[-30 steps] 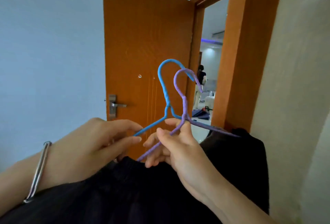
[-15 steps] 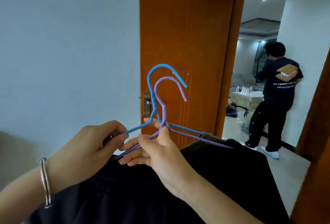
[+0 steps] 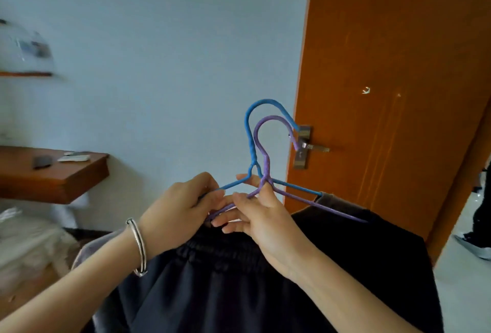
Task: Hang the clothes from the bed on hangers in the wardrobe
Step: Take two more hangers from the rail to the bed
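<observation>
Left hand (image 3: 183, 209) grips blue hanger (image 3: 248, 136), right hand (image 3: 263, 217) pinches purple hanger (image 3: 266, 165) neck; dark garment (image 3: 265, 293) limp, probably light, so grab at waistband.

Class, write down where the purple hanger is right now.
In the head view, mid-frame, the purple hanger stands upright beside the blue hanger, pinched below its neck by the right hand, above the dark garment.

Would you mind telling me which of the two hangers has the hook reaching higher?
The blue hanger: its hook arches above and around the hook of the purple hanger.
</observation>
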A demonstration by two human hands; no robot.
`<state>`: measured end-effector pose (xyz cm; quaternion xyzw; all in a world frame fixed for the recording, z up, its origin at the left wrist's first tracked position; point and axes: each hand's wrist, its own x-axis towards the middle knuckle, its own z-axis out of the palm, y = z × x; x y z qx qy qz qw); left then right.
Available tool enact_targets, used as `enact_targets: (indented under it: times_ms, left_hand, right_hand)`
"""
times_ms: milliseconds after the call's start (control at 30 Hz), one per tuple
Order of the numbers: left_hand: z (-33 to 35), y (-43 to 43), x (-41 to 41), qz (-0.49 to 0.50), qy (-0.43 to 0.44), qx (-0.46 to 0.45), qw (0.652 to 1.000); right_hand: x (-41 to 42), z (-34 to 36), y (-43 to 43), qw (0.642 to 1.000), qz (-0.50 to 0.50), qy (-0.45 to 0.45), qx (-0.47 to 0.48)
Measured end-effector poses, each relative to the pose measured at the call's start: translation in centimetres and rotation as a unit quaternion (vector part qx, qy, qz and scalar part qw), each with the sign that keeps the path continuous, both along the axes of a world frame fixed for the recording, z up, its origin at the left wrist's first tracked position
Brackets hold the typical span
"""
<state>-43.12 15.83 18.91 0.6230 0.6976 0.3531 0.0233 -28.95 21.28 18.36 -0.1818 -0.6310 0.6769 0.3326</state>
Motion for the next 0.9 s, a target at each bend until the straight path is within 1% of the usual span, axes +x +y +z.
enact_targets:
  times_ms: [100,200,267,400,533,600,633,700,767,800,833,900]
  left_hand:
    - [-0.6,3.5,-2.6,0.068,0.004,0.002,0.998]
    - [-0.4,6.6,-4.3,0.131,-0.001,-0.012,0.991]
    - [-0.3,8.0,-5.2,0.174,0.003,-0.015,0.985]
    - [-0.6,8.6,-7.6,0.261,-0.030,-0.014,0.965]
    - [-1.5,7.5,-10.5,0.323,-0.051,-0.008,0.945]
    - [-2.0,6.1,-12.5,0.361,-0.062,-0.006,0.931]
    - [-2.2,5.2,-13.7,0.383,-0.069,-0.004,0.921]
    - [-2.6,3.1,-16.4,0.427,-0.084,0.003,0.900]
    - [-3.0,0.7,-19.2,0.463,-0.090,0.008,0.882]
    - [-3.3,-0.5,-20.7,0.476,-0.090,0.008,0.875]
    - [-3.6,-1.8,-22.2,0.487,-0.091,0.010,0.869]
    - [-4.1,-4.3,-25.1,0.511,-0.086,0.011,0.855]
  right_hand:
    - [-2.8,0.1,5.2,0.998,0.046,-0.028,0.020]
    - [-5.3,0.7,9.8,0.995,0.083,-0.058,0.006]
    - [-7.0,0.9,12.1,0.990,0.112,-0.080,0.018]
    - [-10.7,0.5,14.9,0.973,0.168,-0.124,0.102]
    - [-15.7,-0.2,16.3,0.943,0.209,-0.151,0.211]
    - [-18.8,-0.5,15.9,0.926,0.207,-0.138,0.284]
    - [-20.5,-0.7,15.5,0.920,0.206,-0.118,0.313]
    - [-23.7,-1.0,14.7,0.917,0.196,-0.063,0.342]
    - [-27.5,-1.1,14.1,0.916,0.164,-0.006,0.367]
    - [-29.6,-1.1,13.9,0.905,0.155,0.006,0.395]
    - [-31.8,-1.1,13.4,0.886,0.168,-0.001,0.432]
    - [-36.7,-1.5,12.1,0.826,0.240,-0.062,0.506]
